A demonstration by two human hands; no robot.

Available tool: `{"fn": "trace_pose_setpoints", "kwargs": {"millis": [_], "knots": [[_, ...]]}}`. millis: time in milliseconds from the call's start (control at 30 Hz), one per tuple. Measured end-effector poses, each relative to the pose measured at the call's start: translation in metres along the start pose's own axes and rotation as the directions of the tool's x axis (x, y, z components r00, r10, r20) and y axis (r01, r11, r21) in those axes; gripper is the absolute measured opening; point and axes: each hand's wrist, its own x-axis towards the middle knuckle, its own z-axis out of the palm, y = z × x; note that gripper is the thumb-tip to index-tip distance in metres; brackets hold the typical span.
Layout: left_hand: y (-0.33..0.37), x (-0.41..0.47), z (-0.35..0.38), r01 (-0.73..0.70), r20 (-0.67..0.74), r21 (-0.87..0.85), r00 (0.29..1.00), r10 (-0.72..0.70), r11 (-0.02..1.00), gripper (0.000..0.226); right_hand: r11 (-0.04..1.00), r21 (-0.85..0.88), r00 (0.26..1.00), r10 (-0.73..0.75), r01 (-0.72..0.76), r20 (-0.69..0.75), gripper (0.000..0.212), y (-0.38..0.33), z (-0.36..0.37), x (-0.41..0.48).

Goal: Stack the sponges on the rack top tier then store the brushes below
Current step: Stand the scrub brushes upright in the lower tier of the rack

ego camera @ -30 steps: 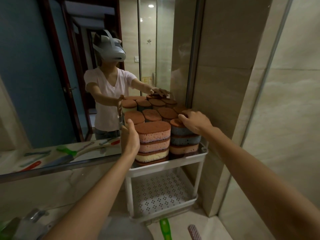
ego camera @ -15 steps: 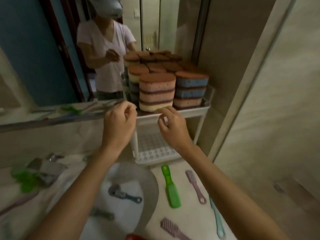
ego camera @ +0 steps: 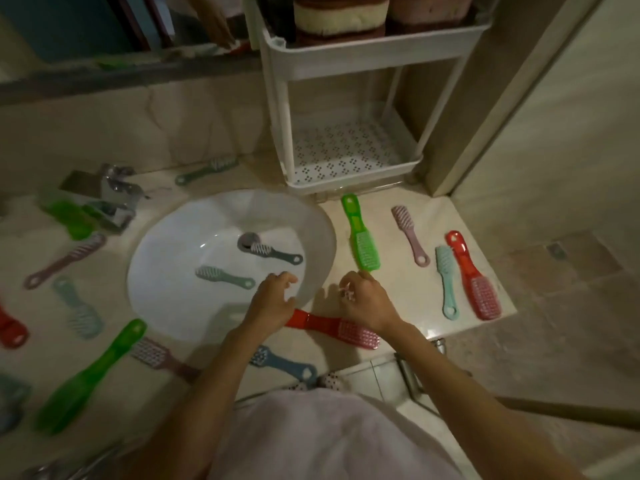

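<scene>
Left hand (ego camera: 273, 303) is held loosely curled over the front rim of the sink (ego camera: 166, 306), with nothing gripped. Right hand (ego camera: 369, 304) is curled just beside it; whether anything is pinched at its fingertips cannot be told. Beneath both, a red brush (ego camera: 332, 328) is laid on the tabletop (ego camera: 398, 292). Two grey brushes (ego camera: 225, 277) are seen in the sink. Sponges (ego camera: 339, 19) are stacked on the top tier of the rack (ego camera: 363, 60).

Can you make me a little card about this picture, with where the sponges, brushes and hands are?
sponges: stacked on the rack top tier
bottom tier: no brushes in it yet
sink: grey brush and pale green brush inside
left hand: over the handle of the red brush, grip unclear
right hand: over the red brush, grip unclear
</scene>
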Motion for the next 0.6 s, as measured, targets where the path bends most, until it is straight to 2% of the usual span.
{"fn": "trace_pose_setpoints", "kwargs": {"millis": [67,167,267,367,433,500,600], "knots": [[-0.008,-0.001,0.012,-0.149,0.139,0.077,0.981,0.137,0.986,0.041,1.000,0.025,1.000,0.008,-0.007,-0.021,0.024,0.004,0.006,-0.005],[-0.011,-0.002,0.027,-0.261,0.274,0.232,0.942,0.195,0.937,0.044,0.996,-0.015,0.996,0.084,-0.085,-0.016,0.031,0.013,0.005,-0.007],[-0.010,0.000,0.035,-0.339,0.291,0.403,0.928,0.232,0.850,0.034,0.988,-0.082,0.992,0.128,-0.129,-0.011,0.037,0.023,0.000,-0.006],[-0.007,0.006,0.034,-0.384,0.302,0.472,0.916,0.264,0.793,0.024,0.981,-0.095,0.985,0.168,-0.171,-0.037,0.035,0.030,-0.006,-0.004],[-0.005,0.009,0.031,-0.423,0.344,0.463,0.896,0.282,0.779,0.016,0.974,-0.102,0.979,0.201,-0.203,-0.028,0.036,0.035,-0.009,-0.001],[-0.007,0.009,0.026,-0.410,0.364,0.368,0.889,0.277,0.835,0.005,0.970,-0.094,0.975,0.224,-0.224,-0.012,0.035,0.039,-0.012,0.003],[-0.015,0.007,0.013,-0.348,0.371,0.220,0.894,0.251,0.911,0.010,0.970,-0.048,0.970,0.237,-0.239,-0.057,0.030,0.037,-0.016,0.013]]}}
